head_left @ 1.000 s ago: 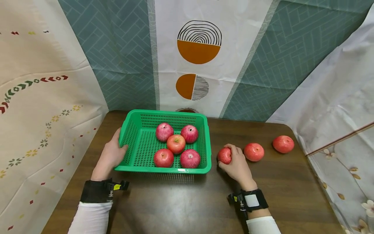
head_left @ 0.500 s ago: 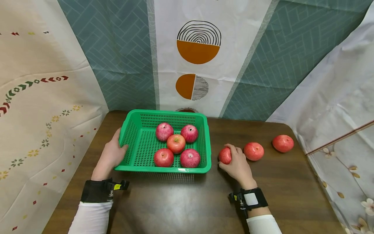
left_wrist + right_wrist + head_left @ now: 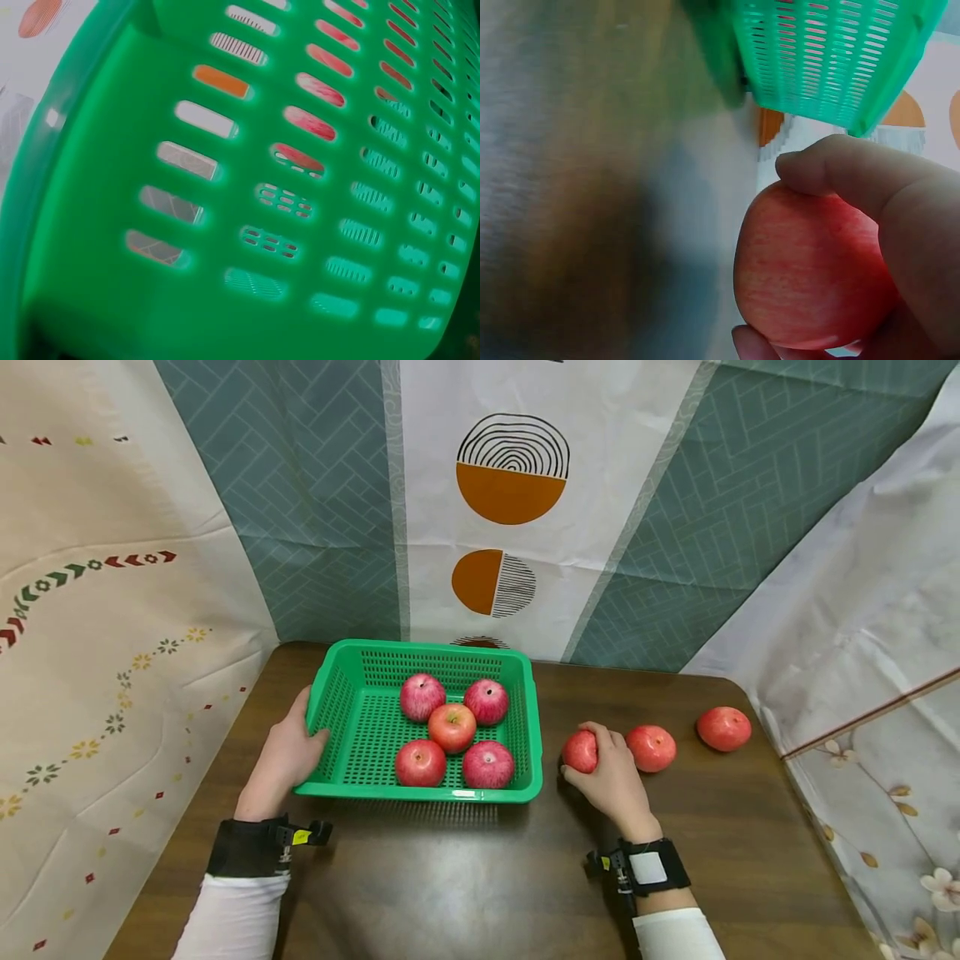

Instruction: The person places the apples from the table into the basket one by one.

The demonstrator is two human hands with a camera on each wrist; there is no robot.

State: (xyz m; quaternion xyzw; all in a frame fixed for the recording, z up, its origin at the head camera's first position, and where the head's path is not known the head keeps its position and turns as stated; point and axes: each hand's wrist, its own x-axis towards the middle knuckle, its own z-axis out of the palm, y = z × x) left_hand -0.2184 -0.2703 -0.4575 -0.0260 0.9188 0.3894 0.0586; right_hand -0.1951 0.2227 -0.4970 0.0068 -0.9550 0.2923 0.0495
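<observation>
My left hand [image 3: 288,752] grips the left end of a green plastic basket [image 3: 341,793], the thumb hooked over its rim. The basket's slotted wall [image 3: 97,225] fills the left wrist view, with red showing through the slots. Several red apples lie inside, among them a lighter one [image 3: 452,729] in the middle. Right of the basket, my right hand [image 3: 611,785] holds a red apple [image 3: 580,752] low over the table. In the right wrist view, thumb and fingers clasp that apple [image 3: 810,270] from opposite sides, and its far side is hidden by the hand.
Two more apples stand to the right on the brown wooden table [image 3: 465,877]: one apple [image 3: 651,748] close beside the right hand, another apple [image 3: 723,728] near the right back corner. A patterned cloth [image 3: 517,585] hangs behind the table.
The right hand and its apple have shifted very slightly away from me. The left hand, the basket and the other apples have stayed put.
</observation>
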